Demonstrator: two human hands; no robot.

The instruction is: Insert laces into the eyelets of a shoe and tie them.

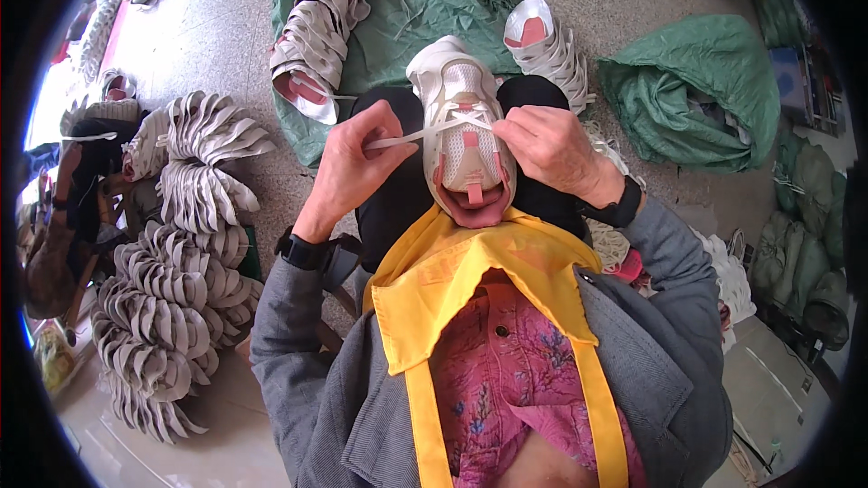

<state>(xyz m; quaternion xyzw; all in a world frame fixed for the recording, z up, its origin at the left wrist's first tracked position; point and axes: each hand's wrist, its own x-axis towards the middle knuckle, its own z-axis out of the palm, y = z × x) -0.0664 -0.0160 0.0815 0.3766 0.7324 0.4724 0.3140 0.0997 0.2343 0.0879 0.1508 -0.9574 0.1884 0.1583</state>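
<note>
The sneaker stands lengthwise between my hands, toe away; my left hand and right hand pinch its lace crosswise

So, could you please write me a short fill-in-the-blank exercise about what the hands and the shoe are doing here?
1. The left hand pinches a white ____ pulled out sideways from the shoe.
2. The shoe rests on the person's ____.
3. The apron is ____ in colour.
4. The right hand touches the shoe near its ____ tongue.

Missing words: lace; lap; yellow; pink
</note>
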